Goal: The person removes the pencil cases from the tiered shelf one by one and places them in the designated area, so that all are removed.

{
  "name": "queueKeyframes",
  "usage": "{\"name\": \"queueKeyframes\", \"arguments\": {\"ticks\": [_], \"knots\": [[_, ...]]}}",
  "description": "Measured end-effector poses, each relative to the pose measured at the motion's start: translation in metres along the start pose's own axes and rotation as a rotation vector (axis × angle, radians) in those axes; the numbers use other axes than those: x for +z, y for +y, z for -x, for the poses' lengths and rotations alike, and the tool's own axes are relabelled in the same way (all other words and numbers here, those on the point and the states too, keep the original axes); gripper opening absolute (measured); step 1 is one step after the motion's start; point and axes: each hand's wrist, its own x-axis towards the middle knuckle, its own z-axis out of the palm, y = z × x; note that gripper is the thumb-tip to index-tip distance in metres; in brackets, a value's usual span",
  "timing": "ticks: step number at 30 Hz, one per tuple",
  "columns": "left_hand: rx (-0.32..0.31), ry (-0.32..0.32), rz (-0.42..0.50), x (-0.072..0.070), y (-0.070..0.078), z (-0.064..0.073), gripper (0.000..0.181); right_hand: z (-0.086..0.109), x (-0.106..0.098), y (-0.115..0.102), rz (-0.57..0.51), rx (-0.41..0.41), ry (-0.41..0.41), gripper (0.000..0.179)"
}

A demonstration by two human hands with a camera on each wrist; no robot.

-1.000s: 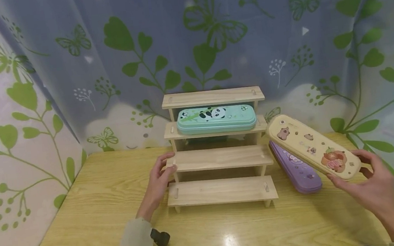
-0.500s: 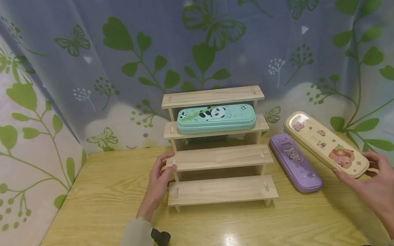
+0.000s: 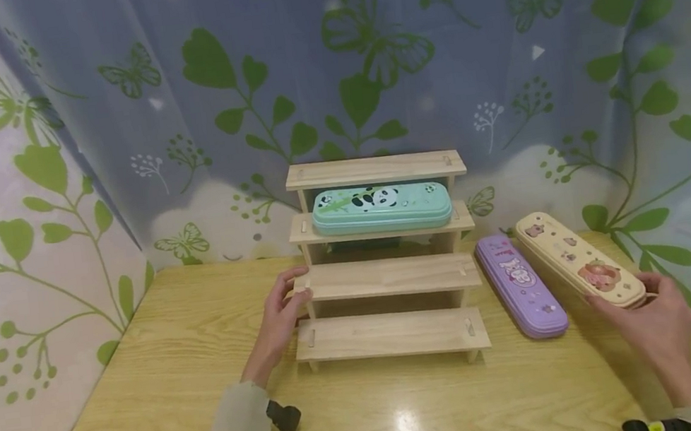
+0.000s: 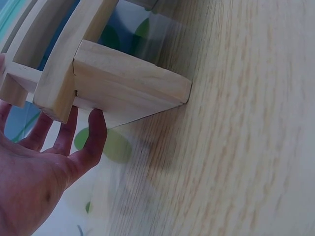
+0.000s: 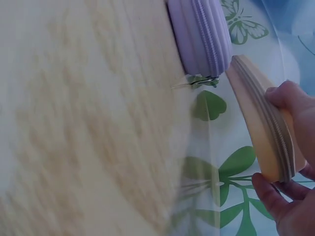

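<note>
A wooden four-tier step shelf [image 3: 384, 276] stands on the table, and my left hand [image 3: 281, 307] grips its left edge at the second step from the bottom. In the left wrist view, the fingers [image 4: 97, 132] bend round the end of the step. To the right of the shelf, my right hand [image 3: 651, 314] pinches the near end of a cream pencil case [image 3: 571, 257] with cartoon pictures, which slants away. The thumb and fingers lie on opposite sides of its zipper in the right wrist view. Just left of it, a purple pencil case [image 3: 522, 288] lies on the table.
On the third step from the bottom lies a mint-green panda pencil case [image 3: 381, 209]. Leaf- and butterfly-patterned curtains [image 3: 302, 57] hang behind the table [image 3: 196, 360] and along both sides.
My right hand has moved the cream pencil case rightward and lowered it, so it no longer covers the purple one. The left hand stays at the shelf.
</note>
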Motion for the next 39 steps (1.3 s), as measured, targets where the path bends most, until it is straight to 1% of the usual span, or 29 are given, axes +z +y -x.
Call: {"name": "queueKeyframes", "arguments": {"ticks": [4, 8, 12, 16, 21, 23, 26, 29, 32, 34, 36, 39], "knots": [[-0.003, 0.0, -0.003, 0.0, 0.0, 0.001, 0.039, -0.002, 0.002, 0.002, 0.021, 0.018, -0.037, 0.09], [0.001, -0.001, -0.008, 0.0, 0.0, 0.001, 0.039, -0.005, 0.002, 0.002, 0.061, 0.089, -0.101, 0.096], [-0.001, -0.004, -0.015, 0.0, 0.0, 0.001, 0.039, -0.006, 0.001, 0.003, 0.112, 0.127, -0.162, 0.098], [-0.009, -0.005, -0.016, 0.001, 0.001, 0.001, 0.039, -0.005, 0.0, 0.008, 0.141, 0.09, -0.223, 0.099], [-0.013, 0.0, -0.024, 0.001, 0.001, 0.001, 0.039, -0.001, -0.002, 0.011, 0.157, -0.018, -0.269, 0.094], [-0.016, 0.004, -0.023, 0.001, 0.001, 0.001, 0.039, 0.001, -0.002, 0.01, 0.145, -0.047, -0.286, 0.093], [-0.019, 0.018, -0.021, 0.0, 0.001, 0.002, 0.039, 0.006, 0.0, 0.009, 0.119, -0.06, -0.313, 0.094], [-0.007, 0.028, -0.021, -0.001, 0.0, 0.002, 0.038, 0.011, 0.0, 0.007, 0.098, -0.058, -0.305, 0.093], [0.007, 0.023, -0.03, -0.001, -0.002, 0.001, 0.039, 0.016, -0.002, 0.005, 0.093, -0.085, -0.248, 0.086], [0.012, 0.019, -0.037, 0.0, -0.002, 0.0, 0.039, 0.018, -0.003, 0.003, 0.088, -0.124, -0.206, 0.081], [0.009, 0.017, -0.04, 0.001, -0.002, 0.0, 0.04, 0.02, -0.004, -0.001, 0.073, -0.184, -0.166, 0.075], [0.01, 0.018, -0.034, 0.001, -0.001, 0.0, 0.039, 0.021, -0.005, -0.012, 0.012, -0.267, -0.119, 0.067]]}}
